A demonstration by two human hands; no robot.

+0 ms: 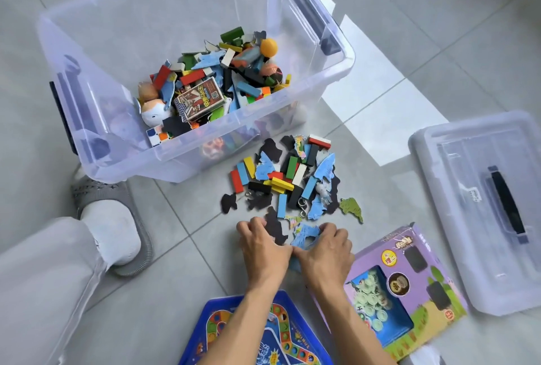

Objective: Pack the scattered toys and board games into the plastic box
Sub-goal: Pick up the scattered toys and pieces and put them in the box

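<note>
Both hands sit low on the floor tiles, side by side: my left hand (263,247) has its fingers curled onto black puzzle pieces (276,228), my right hand (325,250) grips a blue puzzle piece (306,233). Beyond them lies the loose pile of blocks and pieces (289,177), just beside the plastic box (96,118), which already holds blocks, a card box (199,98) and a doll (153,111). Its lid (480,206) lies to the right.

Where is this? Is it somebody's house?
Probably a room in a home. The floor is grey tile, a foot wears a house slipper, and toys and a board game lie around a plastic box.
</note>
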